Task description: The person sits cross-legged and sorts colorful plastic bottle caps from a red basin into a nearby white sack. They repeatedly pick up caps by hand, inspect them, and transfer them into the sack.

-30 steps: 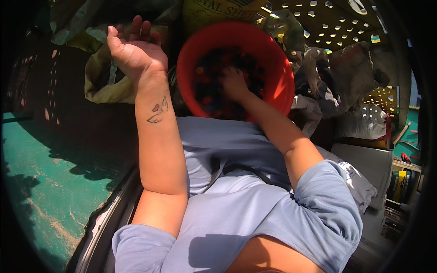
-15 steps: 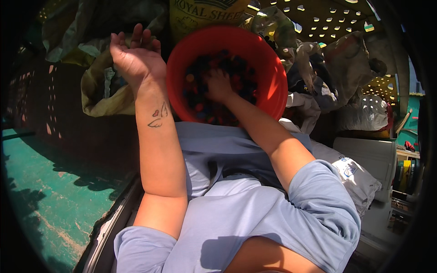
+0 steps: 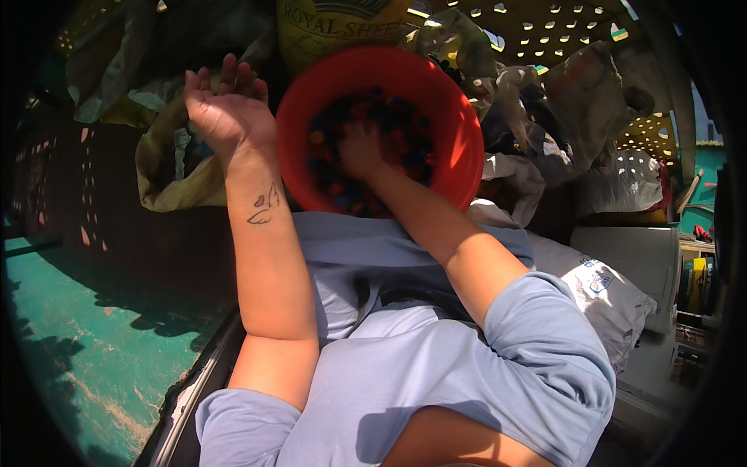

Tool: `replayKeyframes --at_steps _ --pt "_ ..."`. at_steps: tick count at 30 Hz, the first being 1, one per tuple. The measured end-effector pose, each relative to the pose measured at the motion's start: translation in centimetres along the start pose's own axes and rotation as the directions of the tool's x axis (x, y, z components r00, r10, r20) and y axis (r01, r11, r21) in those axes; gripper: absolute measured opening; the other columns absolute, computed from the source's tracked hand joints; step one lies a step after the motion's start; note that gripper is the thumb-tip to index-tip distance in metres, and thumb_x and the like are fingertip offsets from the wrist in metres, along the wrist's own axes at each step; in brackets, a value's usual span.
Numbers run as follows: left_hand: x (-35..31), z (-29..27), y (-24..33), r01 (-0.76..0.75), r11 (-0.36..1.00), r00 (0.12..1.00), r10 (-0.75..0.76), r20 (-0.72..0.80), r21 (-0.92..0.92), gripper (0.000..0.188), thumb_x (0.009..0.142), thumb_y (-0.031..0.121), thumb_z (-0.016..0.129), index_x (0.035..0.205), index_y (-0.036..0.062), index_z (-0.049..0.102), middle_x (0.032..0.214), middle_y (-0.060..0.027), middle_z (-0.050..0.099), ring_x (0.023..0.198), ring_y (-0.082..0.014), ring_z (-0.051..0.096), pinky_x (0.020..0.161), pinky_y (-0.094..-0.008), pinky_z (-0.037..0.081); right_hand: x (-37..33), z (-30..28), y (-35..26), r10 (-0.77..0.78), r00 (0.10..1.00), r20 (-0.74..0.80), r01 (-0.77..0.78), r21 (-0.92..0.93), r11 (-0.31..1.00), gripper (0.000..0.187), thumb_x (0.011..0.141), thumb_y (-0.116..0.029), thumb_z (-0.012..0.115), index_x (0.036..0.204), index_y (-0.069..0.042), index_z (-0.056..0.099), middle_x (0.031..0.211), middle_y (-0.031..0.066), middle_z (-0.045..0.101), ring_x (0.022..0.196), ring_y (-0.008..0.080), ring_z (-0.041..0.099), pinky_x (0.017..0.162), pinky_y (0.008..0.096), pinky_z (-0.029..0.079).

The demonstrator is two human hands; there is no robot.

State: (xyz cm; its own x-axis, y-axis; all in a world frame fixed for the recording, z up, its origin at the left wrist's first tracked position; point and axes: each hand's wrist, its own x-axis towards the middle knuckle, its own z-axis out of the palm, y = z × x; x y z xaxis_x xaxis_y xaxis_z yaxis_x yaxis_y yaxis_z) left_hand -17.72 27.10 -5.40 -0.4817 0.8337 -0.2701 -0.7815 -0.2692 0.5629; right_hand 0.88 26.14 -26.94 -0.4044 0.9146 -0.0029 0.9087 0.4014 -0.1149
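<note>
A round red basin (image 3: 461,117) stands in front of my lap, its bottom covered with many small pieces (image 3: 405,148), mostly dark blue and black with some red and orange, perhaps bottle caps. My right hand (image 3: 362,152) reaches down among them; motion and shade blur its fingers, so I cannot make out whether it grips anything. Beside the basin's left rim, my left hand (image 3: 233,113) is raised palm up. Its fingers are apart and loosely bent, with nothing in them.
An open pale sack (image 3: 148,175) lies left of my left hand. Behind the basin stands a yellow printed sack (image 3: 334,27). Crumpled plastic bags (image 3: 583,105) are heaped to the right, with a white package (image 3: 615,300) nearer me. A green surface (image 3: 117,342) lies at lower left.
My right hand has shifted slightly left and down among the pieces. The left hand stays raised and empty. The whole view has shifted a little.
</note>
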Motion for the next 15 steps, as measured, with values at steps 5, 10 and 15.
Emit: replayKeyframes --at_steps 5,10,15 --pt "-0.1 0.0 -0.6 0.021 1.000 1.000 -0.021 0.020 0.012 0.045 0.089 0.044 0.055 0.118 0.0138 0.040 0.105 -0.0077 0.057 0.090 -0.0201 0.053 0.078 -0.0364 0.038 0.1 0.5 -0.3 0.012 0.999 -0.047 -0.013 -0.027 1.000 0.032 0.070 -0.034 0.069 0.096 -0.016 0.074 0.122 0.0103 0.052 0.121 0.0314 0.042 0.101 0.0601 0.027" --pt "0.4 -0.2 -0.3 0.015 1.000 1.000 -0.015 -0.008 0.019 0.048 0.089 0.044 0.055 0.121 0.0132 0.038 0.109 -0.0070 0.055 0.095 -0.0203 0.051 0.081 -0.0373 0.038 -0.6 -1.9 1.0 0.017 0.992 -0.122 -0.018 -0.007 1.000 0.033 0.066 -0.033 0.074 0.095 -0.016 0.073 0.119 0.0107 0.053 0.123 0.0315 0.041 0.101 0.0604 0.028" --pt "0.7 -0.4 -0.5 0.047 0.998 0.998 -0.046 0.031 -0.038 0.054 0.087 0.042 0.059 0.125 0.0111 0.037 0.110 -0.0088 0.057 0.092 -0.0229 0.054 0.081 -0.0391 0.038 -2.7 -7.3 3.9 0.054 0.998 -0.038 -0.046 0.188 0.981 0.040 0.061 -0.033 0.081 0.095 -0.015 0.072 0.118 0.0091 0.053 0.121 0.0314 0.043 0.102 0.0518 0.034"
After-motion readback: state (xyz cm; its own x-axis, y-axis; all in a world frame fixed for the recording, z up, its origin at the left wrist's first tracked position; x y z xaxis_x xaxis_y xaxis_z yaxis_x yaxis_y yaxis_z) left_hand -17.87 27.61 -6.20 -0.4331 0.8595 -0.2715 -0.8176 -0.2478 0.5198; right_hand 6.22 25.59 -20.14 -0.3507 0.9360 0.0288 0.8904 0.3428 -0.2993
